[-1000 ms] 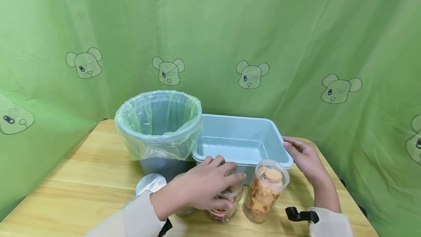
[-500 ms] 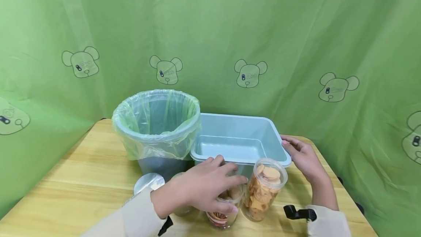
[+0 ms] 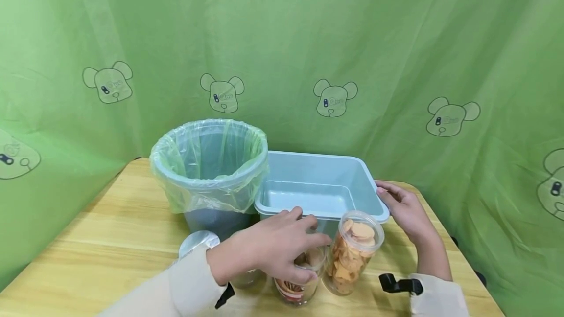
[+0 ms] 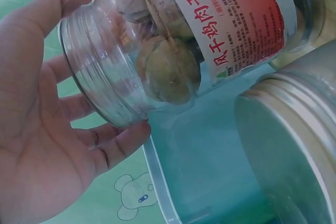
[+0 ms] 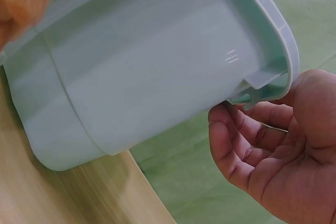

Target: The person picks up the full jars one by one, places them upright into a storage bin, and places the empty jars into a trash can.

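My left hand point(image 3: 279, 248) is over a clear wide-mouthed jar point(image 3: 296, 290), its thumb and fingers round the jar's neck. In the left wrist view, the jar holds brown rounded lumps like walnuts and bears a red-and-white label point(image 4: 236, 24) with Chinese writing. My right hand point(image 3: 407, 214) holds the right side of a pale blue plastic basin point(image 3: 317, 155); in the right wrist view its fingertips curl under the basin's rim point(image 5: 286, 40). A clear tub of orange crisps point(image 3: 350, 263) stands just right of the jar, in front of the basin.
Left of the basin stands a blue bin point(image 3: 209, 180) lined with a thin green bag point(image 3: 189, 199). A silver-lidded jar point(image 3: 198, 243) is partly hidden behind my left forearm. Everything stands on a wooden table point(image 3: 97, 229), with a green curtain point(image 3: 282, 28) behind.
The jar under my left hand has shifted slightly towards me, and the left thumb and fingers have moved a little round its neck. My right hand stays on the basin.
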{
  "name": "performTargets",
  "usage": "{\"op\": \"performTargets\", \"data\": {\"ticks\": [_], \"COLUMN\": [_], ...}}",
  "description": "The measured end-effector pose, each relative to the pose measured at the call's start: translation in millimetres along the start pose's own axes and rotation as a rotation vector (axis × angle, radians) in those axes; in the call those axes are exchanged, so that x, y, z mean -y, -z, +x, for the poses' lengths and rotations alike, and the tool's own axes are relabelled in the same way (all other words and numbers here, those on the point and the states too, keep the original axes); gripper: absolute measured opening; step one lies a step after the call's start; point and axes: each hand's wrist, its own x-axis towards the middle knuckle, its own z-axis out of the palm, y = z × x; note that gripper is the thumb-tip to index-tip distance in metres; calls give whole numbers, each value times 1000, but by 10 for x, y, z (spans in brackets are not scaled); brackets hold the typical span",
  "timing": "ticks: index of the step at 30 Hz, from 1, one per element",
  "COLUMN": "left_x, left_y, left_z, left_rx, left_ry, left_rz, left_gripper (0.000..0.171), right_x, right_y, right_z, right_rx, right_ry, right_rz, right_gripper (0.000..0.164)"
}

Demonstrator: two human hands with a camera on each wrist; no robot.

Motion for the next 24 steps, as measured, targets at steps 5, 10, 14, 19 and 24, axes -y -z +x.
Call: {"op": "performTargets", "data": {"ticks": [5,10,14,19,24], "left_x": [28,65,111,160,187], "left_y": [40,160,283,456,606], "left_z": [11,16,25,25,9], "left_rx": [-22,-44,-28,-23,-24], "left_ry": [-21,-46,-68,-69,-51], "left_rz": [18,4,-31,-62,-74], "left_gripper": [58,57,58,61,60], "right_x": [1,-5,1,11,10], "right_y": [-1,3,1,-13,-17], "right_z": [0,-3,-10,-7,4], "right_rx": [1,1,-2,-11,-22], "right_ry": [-2,-5,-13,-19,-20], "right_rz": [-8,-15,-13,13,29], "right_gripper": [65,65,65,64,62]}}
